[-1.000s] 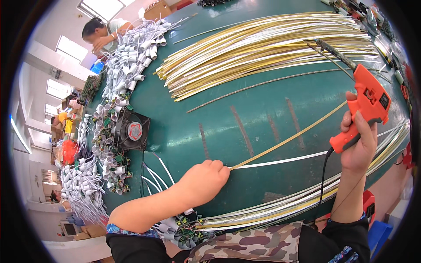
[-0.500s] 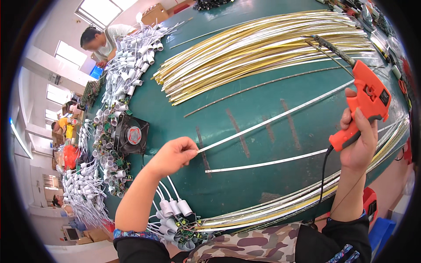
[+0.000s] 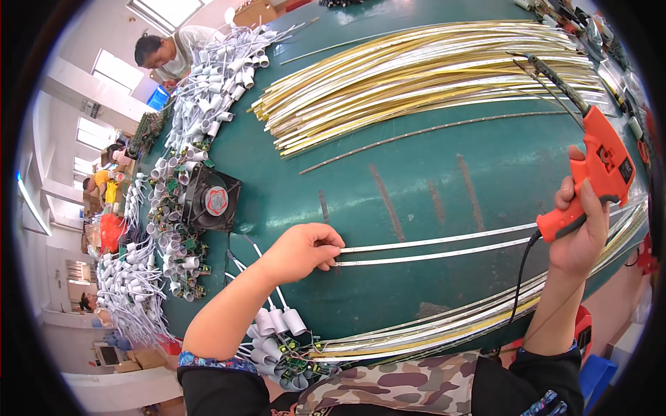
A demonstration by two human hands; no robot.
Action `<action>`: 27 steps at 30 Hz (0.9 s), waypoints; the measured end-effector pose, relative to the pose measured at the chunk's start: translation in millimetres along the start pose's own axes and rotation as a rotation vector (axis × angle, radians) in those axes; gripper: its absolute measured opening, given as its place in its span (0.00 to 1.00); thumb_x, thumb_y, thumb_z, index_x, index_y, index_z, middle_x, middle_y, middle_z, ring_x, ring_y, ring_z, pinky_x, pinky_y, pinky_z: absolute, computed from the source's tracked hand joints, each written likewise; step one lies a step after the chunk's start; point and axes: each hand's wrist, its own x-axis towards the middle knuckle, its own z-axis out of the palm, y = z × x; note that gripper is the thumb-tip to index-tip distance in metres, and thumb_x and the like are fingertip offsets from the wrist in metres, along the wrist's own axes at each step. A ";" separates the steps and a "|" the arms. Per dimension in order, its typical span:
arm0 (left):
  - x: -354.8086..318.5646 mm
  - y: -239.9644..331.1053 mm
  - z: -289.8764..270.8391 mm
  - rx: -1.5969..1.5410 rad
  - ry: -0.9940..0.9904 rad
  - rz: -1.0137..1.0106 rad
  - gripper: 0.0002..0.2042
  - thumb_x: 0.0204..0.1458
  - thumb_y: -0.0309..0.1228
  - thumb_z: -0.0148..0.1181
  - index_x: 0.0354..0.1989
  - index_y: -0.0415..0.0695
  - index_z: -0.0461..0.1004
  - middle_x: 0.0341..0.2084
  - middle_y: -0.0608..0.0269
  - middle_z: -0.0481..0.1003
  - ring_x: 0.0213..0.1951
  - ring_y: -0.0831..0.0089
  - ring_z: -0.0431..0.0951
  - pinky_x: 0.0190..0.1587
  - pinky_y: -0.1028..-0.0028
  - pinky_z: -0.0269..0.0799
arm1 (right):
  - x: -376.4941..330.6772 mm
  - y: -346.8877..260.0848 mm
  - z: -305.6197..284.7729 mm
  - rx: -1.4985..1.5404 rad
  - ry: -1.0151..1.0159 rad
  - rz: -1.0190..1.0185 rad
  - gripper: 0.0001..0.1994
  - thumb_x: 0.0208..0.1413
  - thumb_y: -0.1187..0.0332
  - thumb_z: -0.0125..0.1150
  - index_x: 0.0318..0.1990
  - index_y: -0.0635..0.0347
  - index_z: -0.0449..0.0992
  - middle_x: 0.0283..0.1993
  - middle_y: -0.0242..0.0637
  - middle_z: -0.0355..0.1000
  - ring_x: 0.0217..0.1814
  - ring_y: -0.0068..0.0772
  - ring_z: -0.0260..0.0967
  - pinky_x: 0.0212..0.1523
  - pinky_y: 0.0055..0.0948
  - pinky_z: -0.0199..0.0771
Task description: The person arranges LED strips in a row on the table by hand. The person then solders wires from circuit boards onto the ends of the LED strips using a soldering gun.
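Note:
My left hand (image 3: 300,252) pinches the left end of a thin white LED strip (image 3: 437,241) between thumb and fingertips. Just below it, nearer to me, a second white LED strip (image 3: 444,257) lies almost parallel, its left end at my fingertips. Both run right, toward and behind my other wrist. My right hand (image 3: 577,243) is wrapped round the handle of an orange soldering gun (image 3: 602,163). Its dark barrel and thin feed tube point up and away, over the far strip pile. A black cord (image 3: 520,284) hangs from the handle.
A large heap of white and yellow strips (image 3: 416,83) covers the far table (image 3: 388,159). More strips (image 3: 444,329) lie along the near edge. At left stand a black fan (image 3: 211,199), white lamp sockets with circuit boards (image 3: 277,322), and a long socket heap (image 3: 215,90). A person (image 3: 166,55) sits beyond.
My left hand has brought the strip's end down and right, laying it alongside the second strip. My right hand with the soldering gun has shifted slightly right and down.

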 end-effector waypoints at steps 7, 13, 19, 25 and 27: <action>-0.9 -3.2 1.4 0.078 -0.126 0.055 0.05 0.56 0.22 0.56 0.38 0.39 0.77 0.26 0.66 0.75 0.30 0.79 0.75 0.32 0.77 0.74 | -0.1 4.4 -0.4 -0.017 -0.021 0.009 0.25 0.60 0.71 0.53 0.64 0.67 0.59 0.58 0.51 0.67 0.35 0.19 0.65 0.33 0.19 0.66; -2.7 12.8 5.0 0.355 -0.002 0.136 0.05 0.52 0.24 0.61 0.35 0.39 0.73 0.24 0.62 0.75 0.29 0.73 0.76 0.33 0.71 0.72 | 0.3 5.1 1.3 -0.026 -0.023 0.015 0.25 0.60 0.71 0.53 0.64 0.67 0.60 0.59 0.51 0.67 0.35 0.19 0.65 0.33 0.18 0.66; -0.6 23.3 6.2 0.574 0.022 0.171 0.11 0.48 0.29 0.67 0.30 0.40 0.69 0.25 0.56 0.76 0.28 0.65 0.76 0.34 0.69 0.71 | 0.2 4.5 -1.0 -0.029 -0.027 0.021 0.25 0.61 0.71 0.53 0.65 0.68 0.58 0.59 0.47 0.67 0.35 0.18 0.62 0.34 0.17 0.65; 30.6 14.7 -34.2 0.482 0.364 0.309 0.14 0.45 0.34 0.70 0.33 0.40 0.72 0.25 0.61 0.72 0.29 0.68 0.73 0.35 0.70 0.70 | -1.2 7.1 0.5 -0.006 -0.009 0.014 0.24 0.59 0.72 0.53 0.63 0.67 0.60 0.59 0.53 0.67 0.34 0.20 0.65 0.32 0.19 0.66; 51.1 3.7 -50.7 0.596 0.685 0.497 0.11 0.49 0.31 0.66 0.34 0.39 0.72 0.31 0.58 0.71 0.30 0.67 0.73 0.37 0.69 0.71 | -1.4 7.9 0.5 0.000 -0.008 0.020 0.24 0.59 0.72 0.53 0.63 0.67 0.60 0.59 0.53 0.67 0.34 0.20 0.65 0.32 0.19 0.66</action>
